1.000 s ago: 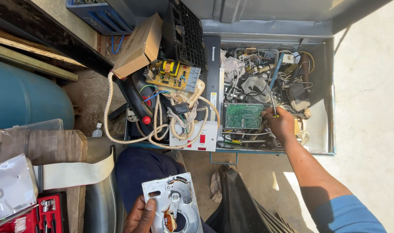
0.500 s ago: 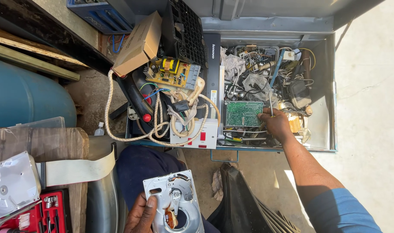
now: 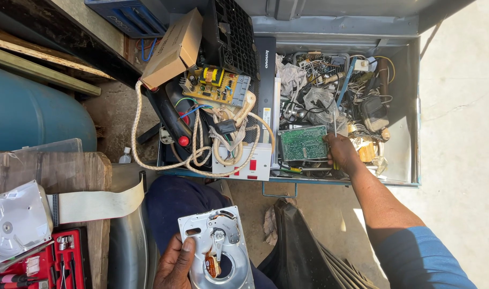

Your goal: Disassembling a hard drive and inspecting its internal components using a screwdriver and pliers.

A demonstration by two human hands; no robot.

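My left hand [image 3: 175, 262], at the bottom centre of the frame, is clamped on the edge of the opened hard drive chassis [image 3: 217, 249], thumb lying over its silver face, the drive resting against my lap. My right hand [image 3: 342, 153] is stretched out to centre right into the grey metal box [image 3: 410, 107], fingers closed around a thin metal tool [image 3: 334, 124] whose shaft points upward, right beside the green circuit board [image 3: 302, 143]; I cannot tell whether the hand also touches the board. The hands are well apart. Judgement: to pick cleanly here, I should lift the tool straight up out of the tangled wires [image 3: 357, 85] so nothing snags, and keep the drive level on my lap so its loose parts do not slide. Further out: a yellow circuit board [image 3: 215, 84] and a coil of white cable [image 3: 201, 155] at centre, a cardboard box [image 3: 172, 48] at upper centre-left, a blue drum [image 3: 30, 112] at left, a red tool case [image 3: 51, 265] and a silver drive lid [image 3: 14, 222] at lower left. Against the frame of half a second ago: right hand sits in nearly the same spot by the green board, left grip on the drive unchanged; the view has shifted slightly.
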